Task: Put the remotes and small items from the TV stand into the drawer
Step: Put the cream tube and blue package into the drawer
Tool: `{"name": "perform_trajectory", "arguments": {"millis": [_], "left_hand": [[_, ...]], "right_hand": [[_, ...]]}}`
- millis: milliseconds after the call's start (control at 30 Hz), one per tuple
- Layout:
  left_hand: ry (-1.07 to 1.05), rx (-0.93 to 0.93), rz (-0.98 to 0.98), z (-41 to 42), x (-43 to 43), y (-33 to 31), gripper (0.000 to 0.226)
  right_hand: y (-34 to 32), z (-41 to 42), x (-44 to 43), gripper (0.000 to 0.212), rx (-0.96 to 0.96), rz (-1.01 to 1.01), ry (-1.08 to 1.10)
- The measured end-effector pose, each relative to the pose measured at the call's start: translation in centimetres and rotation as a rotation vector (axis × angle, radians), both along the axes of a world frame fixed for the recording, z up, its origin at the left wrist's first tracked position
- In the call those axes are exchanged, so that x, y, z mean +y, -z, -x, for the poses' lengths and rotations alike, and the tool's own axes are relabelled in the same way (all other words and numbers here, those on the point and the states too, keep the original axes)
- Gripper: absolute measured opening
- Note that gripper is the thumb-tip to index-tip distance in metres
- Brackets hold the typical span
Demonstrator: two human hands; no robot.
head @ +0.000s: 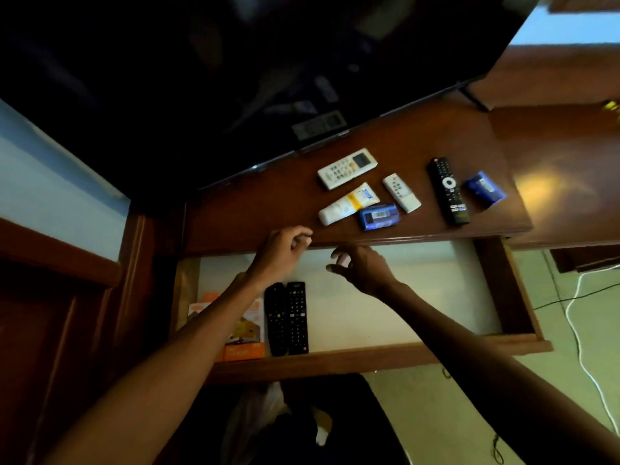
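On the brown TV stand [255, 209] lie a large white remote [347, 168], a small white remote [401, 192], a black remote [448, 190], a white tube [347, 204] and two blue packets [379, 217] [485, 188]. Below it the drawer [402, 350] is pulled out, with two black remotes [286, 317] side by side at its left. My left hand [281, 253] hovers at the stand's front edge, fingers curled, holding nothing. My right hand [360, 268] hangs over the drawer, fingers loosely apart, empty.
A dark TV screen [235, 78] stands at the back of the stand. An orange box [243, 337] lies in the drawer's left corner, partly under my left forearm. White and black cables [577, 330] run over the floor at the right. A plastic bag [258, 414] sits below the drawer.
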State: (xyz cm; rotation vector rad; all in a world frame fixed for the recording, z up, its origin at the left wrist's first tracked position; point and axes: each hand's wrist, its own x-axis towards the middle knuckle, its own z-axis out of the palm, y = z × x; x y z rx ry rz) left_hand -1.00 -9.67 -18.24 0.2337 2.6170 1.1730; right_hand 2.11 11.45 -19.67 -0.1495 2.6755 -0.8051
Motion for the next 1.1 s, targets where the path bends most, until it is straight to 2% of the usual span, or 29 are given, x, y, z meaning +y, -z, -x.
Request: {"name": "perform_trajectory", "arguments": {"millis": [100,167,267,400,700,833,967,1100], "left_hand": [[-0.009,0.137,0.006,2.9,3.5,-1.4,0.026],[0.016,0.156,0.049,4.8,5.9,-1.7,0.037],[0.041,0.101,0.082,6.7,9.0,-1.5,0.05],[0.044,-0.01,0.14,7.8,11.2,0.0,0.059],[-0.064,-0.1,0.218,4.9,9.6,0.0,0.069],[-0.059,-0.158,0.193,1.7,6.9,-0.7,0.083],[0.014,-0.143,0.27,-2.2,4.3,-0.6,0.095],[0.132,-0.123,0.342,-6.2,2.8,1.6,0.099]], "right_hand": [[-3.1,2.8,2.9,0.027,0.15,0.001,0.133],[-4.6,4.7,4.9,0.041,0.197,-0.06,0.132],[-5.0,7.1,7.3,0.062,0.144,-0.169,0.006],[-3.9,8.6,9.0,0.071,0.053,-0.228,-0.202],[-2.0,7.9,10.3,0.05,0.126,-0.221,-0.319],[-2.3,6.1,9.8,0.053,0.128,-0.103,-0.327],[-2.0,3.6,9.0,0.054,-0.018,-0.062,-0.33],[0.5,0.3,8.3,0.051,-0.175,-0.11,-0.266]]}}
